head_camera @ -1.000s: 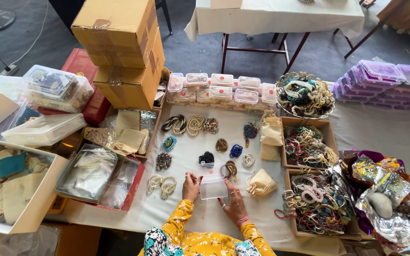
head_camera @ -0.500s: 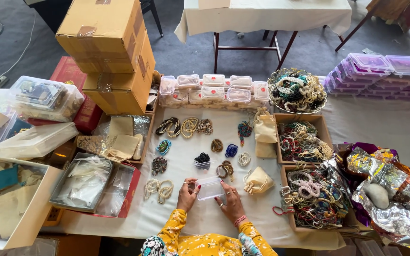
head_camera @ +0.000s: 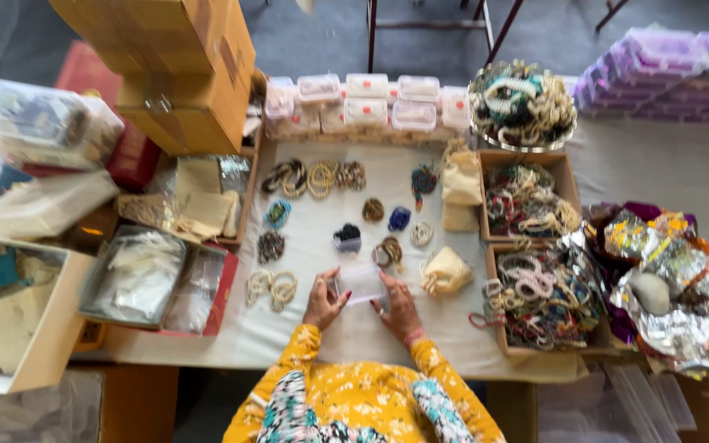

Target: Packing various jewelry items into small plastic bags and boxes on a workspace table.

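Both our hands rest on the white tablecloth [head_camera: 322,344], holding a small clear plastic box [head_camera: 360,283] between them: our left hand [head_camera: 324,299] grips its left edge, our right hand [head_camera: 396,305] its right. Just beyond the box lie a dark bead bundle [head_camera: 347,236] and a brown bracelet coil [head_camera: 387,253]. Right of the box sits a beige cloth pouch [head_camera: 446,271]; left of it, pale bracelets [head_camera: 272,288].

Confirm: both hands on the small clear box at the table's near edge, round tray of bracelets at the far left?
Not quite. Head view: left hand and right hand do hold the small clear box, but the round tray of bracelets sits at the far right.
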